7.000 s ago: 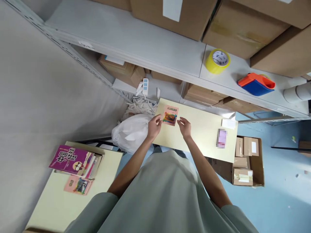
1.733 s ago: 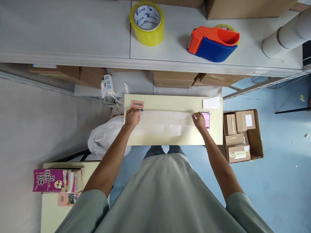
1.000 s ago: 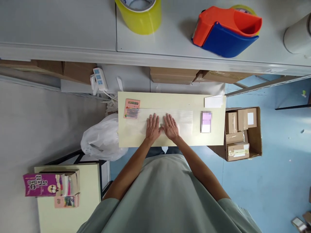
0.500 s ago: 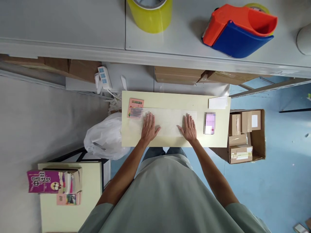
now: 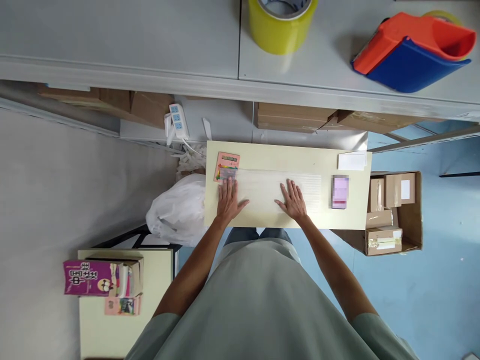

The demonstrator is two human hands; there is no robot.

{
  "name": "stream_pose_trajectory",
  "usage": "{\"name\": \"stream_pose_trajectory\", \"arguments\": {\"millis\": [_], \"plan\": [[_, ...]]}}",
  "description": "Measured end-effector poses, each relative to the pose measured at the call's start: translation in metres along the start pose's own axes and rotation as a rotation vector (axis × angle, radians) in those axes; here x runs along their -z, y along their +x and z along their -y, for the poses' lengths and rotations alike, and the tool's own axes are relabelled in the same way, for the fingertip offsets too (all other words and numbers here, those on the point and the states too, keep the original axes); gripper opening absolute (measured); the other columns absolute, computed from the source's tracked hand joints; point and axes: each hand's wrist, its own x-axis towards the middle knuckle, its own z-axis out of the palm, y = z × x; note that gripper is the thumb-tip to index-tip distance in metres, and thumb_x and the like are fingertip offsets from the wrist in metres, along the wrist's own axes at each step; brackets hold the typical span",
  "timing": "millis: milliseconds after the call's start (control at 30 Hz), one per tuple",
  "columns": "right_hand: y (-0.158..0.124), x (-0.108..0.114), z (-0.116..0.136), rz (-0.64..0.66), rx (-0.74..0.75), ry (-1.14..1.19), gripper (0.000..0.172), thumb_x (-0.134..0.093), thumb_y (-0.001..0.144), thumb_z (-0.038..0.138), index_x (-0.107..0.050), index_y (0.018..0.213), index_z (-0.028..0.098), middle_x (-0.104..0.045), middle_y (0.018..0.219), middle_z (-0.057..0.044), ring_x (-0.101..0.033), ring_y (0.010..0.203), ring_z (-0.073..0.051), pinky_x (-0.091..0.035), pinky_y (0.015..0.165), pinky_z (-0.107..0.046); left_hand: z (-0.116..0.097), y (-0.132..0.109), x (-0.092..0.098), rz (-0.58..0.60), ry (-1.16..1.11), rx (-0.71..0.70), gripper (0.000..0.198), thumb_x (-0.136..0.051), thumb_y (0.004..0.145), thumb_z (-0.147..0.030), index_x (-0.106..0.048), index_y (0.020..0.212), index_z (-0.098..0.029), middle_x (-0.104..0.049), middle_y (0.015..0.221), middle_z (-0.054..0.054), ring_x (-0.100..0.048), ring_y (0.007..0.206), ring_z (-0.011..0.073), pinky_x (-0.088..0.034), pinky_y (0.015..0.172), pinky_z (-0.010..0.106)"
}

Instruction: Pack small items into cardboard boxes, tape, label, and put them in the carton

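A long translucent ribbed plastic sheet (image 5: 258, 192) lies flat on the cream tabletop (image 5: 281, 156). My left hand (image 5: 227, 201) rests palm down near the sheet's left end, fingers stretched out and thumb spread. Further right, my right hand (image 5: 293, 201) lies flat on the same sheet with its fingers apart. Just beyond my left fingertips is a pink booklet (image 5: 229, 161), its lower part covered by the sheet. Right of the sheet sits a phone-sized object (image 5: 340, 191) with a blurred pinkish-purple face. White paper slips (image 5: 351, 161) lie at the far right corner.
Above the table, a grey shelf (image 5: 150, 30) carries a yellow tape roll (image 5: 283, 32) and a red-and-blue tape dispenser (image 5: 408, 55). An open carton of small boxes (image 5: 409, 215) stands right. At left are a white plastic bag (image 5: 176, 210), a power strip (image 5: 179, 121) and stacked books (image 5: 90, 278).
Both hands have shifted left relative to the table, staying flat, and the left one is now close to the booklet. The camera view has moved, so the surroundings appear further right.
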Motion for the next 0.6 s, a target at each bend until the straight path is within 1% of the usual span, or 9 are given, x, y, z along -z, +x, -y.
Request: {"name": "stream_pose_trajectory", "arguments": {"millis": [100,167,267,333,367,433,500,533,600], "plan": [[-0.003,0.001,0.0,-0.017,-0.013,-0.036,0.085,-0.047,0.11,0.064,-0.029,0.175,0.013,-0.012,0.184,-0.017,-0.005,0.172,-0.034,-0.012,0.14,-0.056,0.02,-0.005,0.002,-0.006,-0.001,-0.009,0.11,-0.05,0.101,-0.073,-0.012,0.174,0.0,-0.003,0.182,0.029,0.006,0.171,0.0411,-0.003,0.137,0.062],[-0.002,-0.003,0.012,-0.051,-0.027,-0.06,0.087,-0.048,0.109,0.065,-0.028,0.175,0.011,-0.013,0.184,-0.018,-0.005,0.172,-0.035,-0.013,0.139,-0.056,0.029,-0.006,0.004,-0.028,-0.017,-0.011,0.112,-0.05,0.101,-0.075,-0.011,0.174,0.0,-0.003,0.182,0.029,0.006,0.171,0.0421,-0.004,0.137,0.063],[0.011,-0.013,0.045,-0.091,0.01,-0.064,0.087,-0.048,0.11,0.062,-0.025,0.176,0.012,-0.015,0.183,-0.018,-0.01,0.172,-0.037,-0.016,0.139,-0.057,0.037,-0.003,0.014,-0.07,-0.048,-0.028,0.103,-0.042,0.104,-0.073,-0.012,0.175,-0.003,-0.006,0.183,0.027,0.003,0.171,0.0431,-0.006,0.136,0.065],[0.025,-0.022,0.076,-0.111,0.064,-0.055,0.083,-0.047,0.111,0.058,-0.023,0.177,0.013,-0.017,0.183,-0.016,-0.014,0.171,-0.038,-0.018,0.138,-0.058,0.041,0.001,0.024,-0.105,-0.083,-0.033,0.093,-0.036,0.108,-0.067,-0.015,0.175,-0.006,-0.012,0.183,0.025,-0.005,0.171,0.0426,-0.01,0.136,0.063],[0.034,-0.027,0.093,-0.125,0.089,-0.051,0.081,-0.047,0.112,0.055,-0.023,0.177,0.014,-0.017,0.183,-0.016,-0.016,0.171,-0.037,-0.019,0.138,-0.057,0.043,0.005,0.03,-0.135,-0.106,-0.014,0.088,-0.034,0.109,-0.063,-0.018,0.175,-0.007,-0.016,0.182,0.025,-0.012,0.171,0.0421,-0.014,0.136,0.061],[0.051,-0.036,0.126,-0.142,0.139,-0.044,0.076,-0.045,0.113,0.05,-0.024,0.177,0.014,-0.018,0.183,-0.015,-0.018,0.171,-0.035,-0.02,0.139,-0.054,0.046,0.015,0.04,-0.221,-0.156,0.082,0.079,-0.035,0.11,-0.057,-0.027,0.172,-0.007,-0.032,0.177,0.027,-0.029,0.165,0.0423,-0.026,0.132,0.058],[0.065,-0.045,0.153,-0.138,0.187,-0.028,0.075,-0.045,0.114,0.049,-0.023,0.177,0.014,-0.02,0.183,-0.015,-0.018,0.171,-0.034,-0.02,0.138,-0.053,0.049,0.028,0.046,-0.305,-0.199,0.218,0.073,-0.044,0.108,-0.054,-0.041,0.163,-0.006,-0.051,0.161,0.031,-0.046,0.153,0.0442,-0.035,0.126,0.058],[0.071,-0.049,0.162,-0.129,0.207,-0.018,0.075,-0.045,0.114,0.049,-0.023,0.177,0.014,-0.02,0.183,-0.015,-0.019,0.171,-0.033,-0.021,0.138,-0.053,0.051,0.036,0.048,-0.331,-0.213,0.28,0.069,-0.05,0.106,-0.053,-0.049,0.155,-0.005,-0.059,0.151,0.032,-0.052,0.145,0.0453,-0.039,0.123,0.058],[0.078,-0.057,0.174,-0.113,0.226,0.0,0.075,-0.045,0.114,0.052,-0.026,0.177,0.014,-0.021,0.183,-0.015,-0.018,0.171,-0.034,-0.021,0.138,-0.053,0.055,0.051,0.048,-0.344,-0.235,0.369,0.06,-0.064,0.099,-0.049,-0.06,0.14,-0.006,-0.067,0.135,0.031,-0.059,0.134,0.0462,-0.043,0.118,0.059]]}}
